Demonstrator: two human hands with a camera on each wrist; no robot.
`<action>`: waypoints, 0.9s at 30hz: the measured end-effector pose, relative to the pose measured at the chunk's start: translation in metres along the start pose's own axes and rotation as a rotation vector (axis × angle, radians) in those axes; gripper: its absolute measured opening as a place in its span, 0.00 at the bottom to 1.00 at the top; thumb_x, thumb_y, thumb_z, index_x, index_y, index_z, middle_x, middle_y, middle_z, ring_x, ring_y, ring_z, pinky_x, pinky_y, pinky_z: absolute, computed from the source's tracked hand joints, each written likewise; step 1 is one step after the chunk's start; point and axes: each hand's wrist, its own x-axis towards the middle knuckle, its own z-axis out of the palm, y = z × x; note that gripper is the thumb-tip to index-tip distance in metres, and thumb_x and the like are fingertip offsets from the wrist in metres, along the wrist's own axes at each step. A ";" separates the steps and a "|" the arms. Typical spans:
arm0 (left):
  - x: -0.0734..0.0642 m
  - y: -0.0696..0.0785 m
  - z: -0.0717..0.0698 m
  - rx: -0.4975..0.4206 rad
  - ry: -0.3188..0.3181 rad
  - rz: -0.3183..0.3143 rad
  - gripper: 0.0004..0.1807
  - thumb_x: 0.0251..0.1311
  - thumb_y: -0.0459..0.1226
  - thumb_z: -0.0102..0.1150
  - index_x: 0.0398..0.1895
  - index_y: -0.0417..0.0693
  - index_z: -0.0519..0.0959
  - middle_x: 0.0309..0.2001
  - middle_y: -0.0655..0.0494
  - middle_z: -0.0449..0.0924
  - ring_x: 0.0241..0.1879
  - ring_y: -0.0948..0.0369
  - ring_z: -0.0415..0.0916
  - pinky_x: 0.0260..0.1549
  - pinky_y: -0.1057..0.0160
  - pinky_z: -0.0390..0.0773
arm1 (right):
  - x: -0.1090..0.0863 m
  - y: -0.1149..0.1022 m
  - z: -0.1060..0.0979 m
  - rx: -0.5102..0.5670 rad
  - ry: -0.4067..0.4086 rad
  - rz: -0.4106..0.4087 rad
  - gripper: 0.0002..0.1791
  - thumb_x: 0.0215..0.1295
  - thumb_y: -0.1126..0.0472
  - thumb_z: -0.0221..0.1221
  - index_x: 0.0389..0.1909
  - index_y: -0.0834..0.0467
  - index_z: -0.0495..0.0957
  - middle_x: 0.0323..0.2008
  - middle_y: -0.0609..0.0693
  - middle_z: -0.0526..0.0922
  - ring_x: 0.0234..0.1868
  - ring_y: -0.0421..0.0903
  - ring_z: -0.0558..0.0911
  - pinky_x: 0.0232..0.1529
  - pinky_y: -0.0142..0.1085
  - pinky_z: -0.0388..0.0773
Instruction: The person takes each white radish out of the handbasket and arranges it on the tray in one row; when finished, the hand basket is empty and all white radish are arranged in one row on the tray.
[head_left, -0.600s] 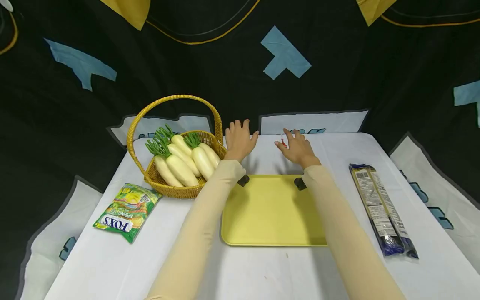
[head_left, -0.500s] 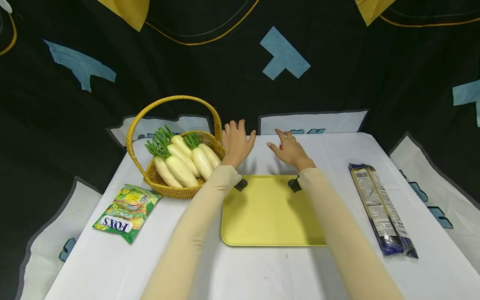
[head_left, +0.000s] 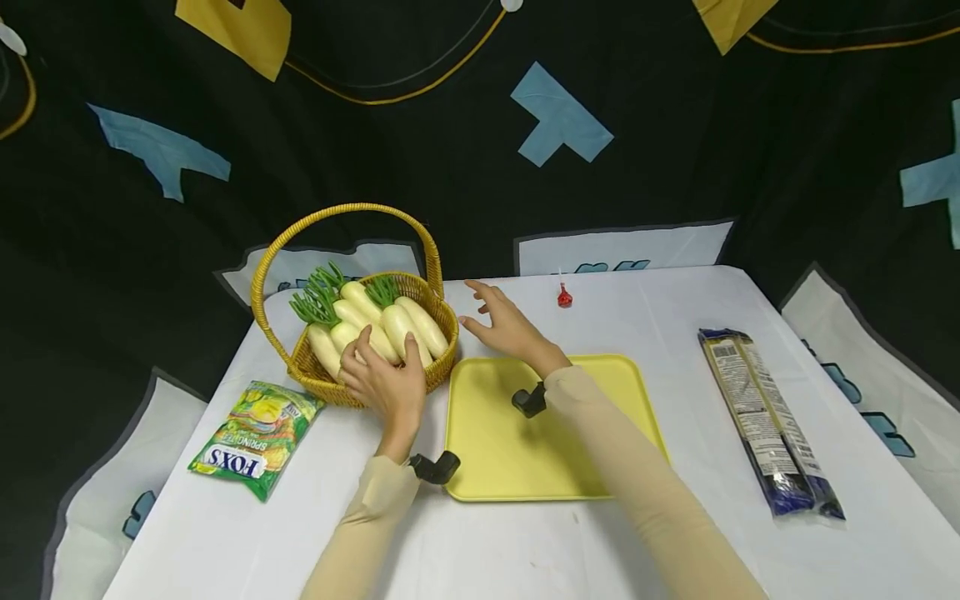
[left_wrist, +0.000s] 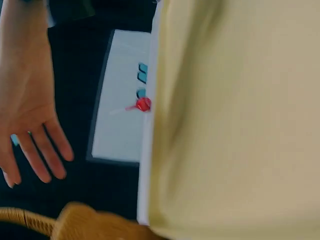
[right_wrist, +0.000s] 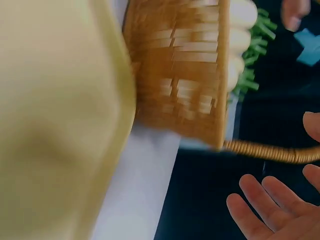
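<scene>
A wicker basket [head_left: 442, 367] with a tall hooped handle holds several white radishes [head_left: 405, 329] with green tops. My left hand [head_left: 386, 387] is over the basket's front rim, fingers spread and lightly bent in front of the radishes. To the right of the basket my right hand [head_left: 510, 329] hovers with its fingers extended toward it, holding nothing. In the right wrist view the basket's woven side [right_wrist: 175, 65] shows, with my right fingers [right_wrist: 265, 200] below the handle. My right hand [left_wrist: 30, 100] also appears in the left wrist view, palm and fingers visible.
A yellow tray [head_left: 525, 467] lies under my right forearm. A red wrapped lollipop [head_left: 565, 296] is at the table's back. On the left is a green FOX'S candy bag [head_left: 255, 437], on the right a long dark packet [head_left: 765, 421]. A black curtain [head_left: 675, 150] hangs behind.
Both hands have moved left from the table's back. My left hand has come down and forward to the basket's front; my right has swung toward its right side. The lollipop is now uncovered.
</scene>
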 end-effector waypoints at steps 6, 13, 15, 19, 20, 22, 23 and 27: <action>-0.016 -0.038 -0.022 -0.017 0.017 -0.129 0.43 0.45 0.54 0.64 0.64 0.56 0.58 0.67 0.37 0.40 0.65 0.44 0.38 0.61 0.43 0.44 | 0.005 -0.017 0.023 0.065 -0.035 -0.058 0.35 0.63 0.50 0.53 0.68 0.52 0.51 0.60 0.58 0.65 0.54 0.53 0.73 0.51 0.43 0.73; -0.023 -0.052 -0.021 -0.095 -0.165 -0.245 0.49 0.47 0.61 0.59 0.68 0.56 0.47 0.69 0.35 0.25 0.69 0.40 0.29 0.63 0.37 0.38 | 0.017 -0.031 0.045 0.105 -0.067 -0.063 0.36 0.63 0.51 0.53 0.69 0.52 0.50 0.64 0.57 0.60 0.55 0.53 0.71 0.52 0.42 0.72; -0.022 -0.053 -0.021 -0.116 -0.183 -0.255 0.50 0.46 0.62 0.58 0.68 0.56 0.47 0.70 0.36 0.25 0.69 0.41 0.29 0.63 0.37 0.39 | 0.019 -0.035 0.051 0.117 -0.077 -0.047 0.36 0.63 0.51 0.53 0.69 0.51 0.50 0.64 0.56 0.59 0.56 0.54 0.71 0.51 0.42 0.73; -0.022 -0.052 -0.022 -0.128 -0.201 -0.273 0.51 0.45 0.63 0.58 0.68 0.56 0.46 0.70 0.37 0.27 0.69 0.40 0.33 0.63 0.37 0.43 | 0.023 -0.041 0.061 0.091 -0.106 0.000 0.36 0.63 0.51 0.53 0.69 0.49 0.48 0.64 0.56 0.58 0.57 0.53 0.72 0.51 0.43 0.73; -0.022 -0.052 -0.023 -0.127 -0.202 -0.274 0.51 0.45 0.63 0.58 0.68 0.56 0.46 0.70 0.37 0.28 0.69 0.40 0.34 0.63 0.38 0.43 | 0.024 -0.043 0.063 0.069 -0.111 0.013 0.37 0.63 0.51 0.53 0.69 0.49 0.48 0.64 0.57 0.58 0.57 0.54 0.71 0.52 0.44 0.73; -0.023 -0.052 -0.023 -0.125 -0.200 -0.271 0.50 0.45 0.62 0.58 0.68 0.55 0.47 0.70 0.37 0.28 0.69 0.39 0.35 0.63 0.38 0.45 | 0.026 -0.045 0.067 0.021 -0.122 0.050 0.37 0.62 0.50 0.54 0.69 0.47 0.47 0.64 0.57 0.59 0.58 0.53 0.71 0.53 0.45 0.72; -0.023 -0.052 -0.024 -0.123 -0.199 -0.269 0.50 0.45 0.62 0.58 0.68 0.55 0.47 0.70 0.36 0.29 0.69 0.39 0.36 0.63 0.38 0.46 | 0.028 -0.046 0.069 -0.006 -0.126 0.066 0.38 0.62 0.50 0.54 0.69 0.47 0.47 0.63 0.58 0.59 0.57 0.53 0.71 0.53 0.45 0.72; -0.021 -0.051 -0.026 -0.119 -0.199 -0.269 0.50 0.46 0.62 0.58 0.68 0.54 0.47 0.70 0.36 0.29 0.68 0.38 0.37 0.62 0.38 0.47 | 0.035 -0.052 0.074 -0.096 -0.139 0.108 0.38 0.62 0.50 0.54 0.69 0.50 0.48 0.61 0.61 0.62 0.56 0.54 0.73 0.51 0.45 0.73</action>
